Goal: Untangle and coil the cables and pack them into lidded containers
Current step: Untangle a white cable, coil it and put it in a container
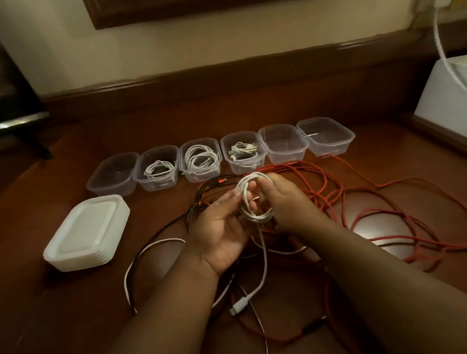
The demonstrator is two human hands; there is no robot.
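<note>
Nearest the camera, a loose white cable end with its white plug (236, 308) lies on the dark wooden tabletop (71, 310), among black cable strands (159, 230) and a second white cable (139, 259) that arcs out on the left. From that plug the white cable runs up to a white cable coil (251, 199) held above the table between both hands. The left hand (224, 226) lies palm up beneath the coil, its fingers reaching into the coil's left side and curled lightly against the loops, thumb out of contact as far as can be seen. The right hand (281, 201) grips the coil from the right, fingers curled round the strands (the fingertips are hidden behind the loops). To the right of the coil, and partly under the right forearm, a long red cable (393, 216) sprawls in loose tangled loops across the tabletop. Left of the coil stands a stack of white lids (88, 232). Beyond the coil, a row of six clear plastic containers stands open: the leftmost container (112, 174) shows nothing inside, the second container (156, 168) holds a small white coil, the third container (199, 158) holds a fuller white coil, the fourth container (243, 151) holds bundled white cables, and the fifth container (283, 142) and sixth container (325, 135) look bare inside. Farther still, behind the row, runs the table's raised wooden back edge (221, 79) against a cream wall (191, 42).
</note>
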